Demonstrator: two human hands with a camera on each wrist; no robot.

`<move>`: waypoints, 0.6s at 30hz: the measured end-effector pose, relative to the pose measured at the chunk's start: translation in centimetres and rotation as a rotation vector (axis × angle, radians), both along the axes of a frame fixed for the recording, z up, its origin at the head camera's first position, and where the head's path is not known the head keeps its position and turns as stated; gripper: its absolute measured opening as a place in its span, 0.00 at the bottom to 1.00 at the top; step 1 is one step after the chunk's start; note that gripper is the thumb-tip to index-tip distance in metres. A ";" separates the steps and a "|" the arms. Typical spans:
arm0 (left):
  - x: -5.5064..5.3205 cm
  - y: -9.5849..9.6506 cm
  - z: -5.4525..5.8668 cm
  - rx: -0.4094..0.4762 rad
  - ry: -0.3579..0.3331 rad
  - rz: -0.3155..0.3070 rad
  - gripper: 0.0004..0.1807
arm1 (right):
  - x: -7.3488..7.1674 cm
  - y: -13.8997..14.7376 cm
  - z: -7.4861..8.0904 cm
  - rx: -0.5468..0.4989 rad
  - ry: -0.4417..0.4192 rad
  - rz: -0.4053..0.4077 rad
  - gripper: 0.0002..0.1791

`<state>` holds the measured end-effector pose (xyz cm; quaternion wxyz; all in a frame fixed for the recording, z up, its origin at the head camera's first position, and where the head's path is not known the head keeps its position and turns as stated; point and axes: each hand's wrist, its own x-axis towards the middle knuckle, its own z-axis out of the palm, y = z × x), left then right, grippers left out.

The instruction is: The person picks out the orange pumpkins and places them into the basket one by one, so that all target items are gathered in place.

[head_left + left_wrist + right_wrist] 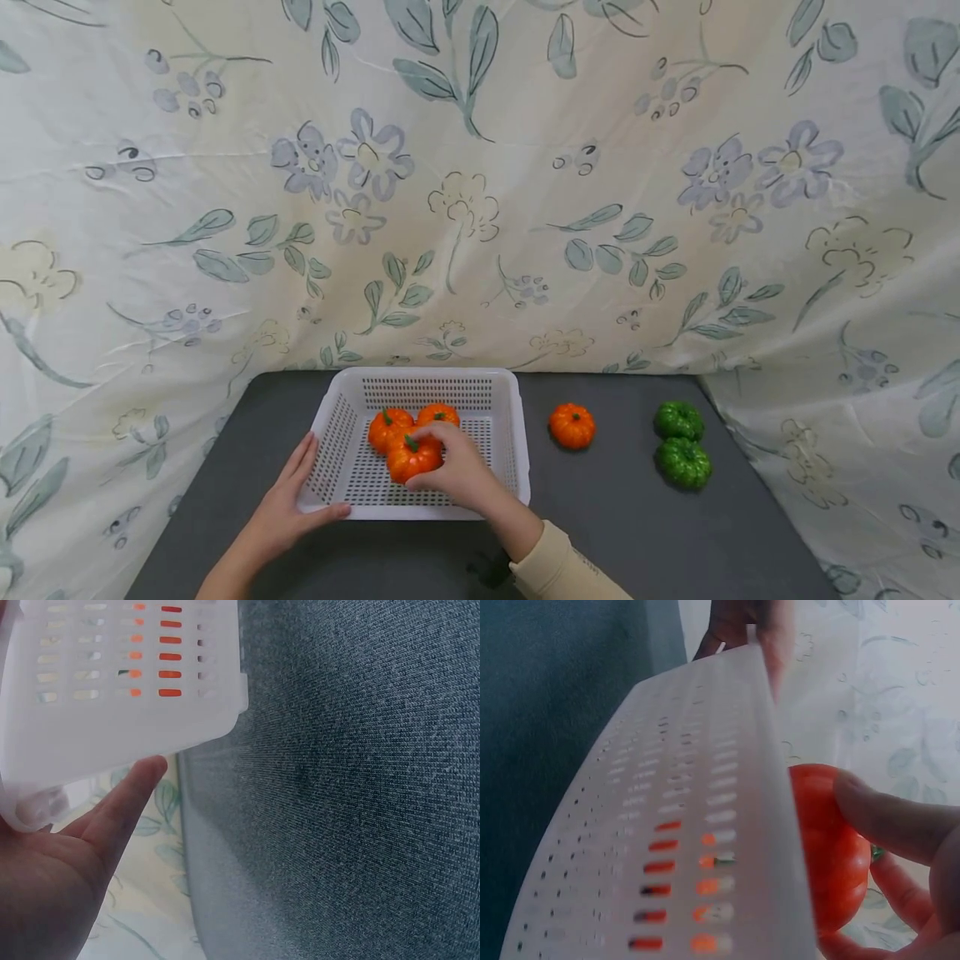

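A white plastic basket (480, 511) with slotted walls stands on the dark table. My left hand (281, 508) holds its near left corner, thumb along the front and fingers on the left side; the left wrist view shows a finger (135, 799) against the wall. Inside the basket, my right hand (461, 471) grips a small orange pumpkin (408, 463) with a green stem between thumb and fingers. Behind it in the basket are two more orange pumpkins, one at left (386, 427) and one at right (438, 412). Whether the gripped pumpkin touches the basket floor, I cannot tell.
Right of the basket an orange pumpkin (572, 427) lies on the dark table (600, 533). Farther right are two green ribbed pumpkins, a rear one (678, 420) and a front one (684, 463), close together. A flowered cloth (525, 208) hangs behind and at both sides.
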<state>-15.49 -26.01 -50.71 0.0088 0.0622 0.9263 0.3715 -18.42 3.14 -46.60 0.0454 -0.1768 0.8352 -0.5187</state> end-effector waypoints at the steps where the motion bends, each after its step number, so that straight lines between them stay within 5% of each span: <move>1: 0.0 0.0 0.0 -0.001 -0.001 0.001 0.65 | -0.1 -0.3 -0.1 0.013 -0.007 -0.007 0.29; 18: 0.0 0.0 -0.3 -0.008 0.046 -0.007 0.63 | -1.1 -4.8 -0.9 0.171 -0.079 0.010 0.29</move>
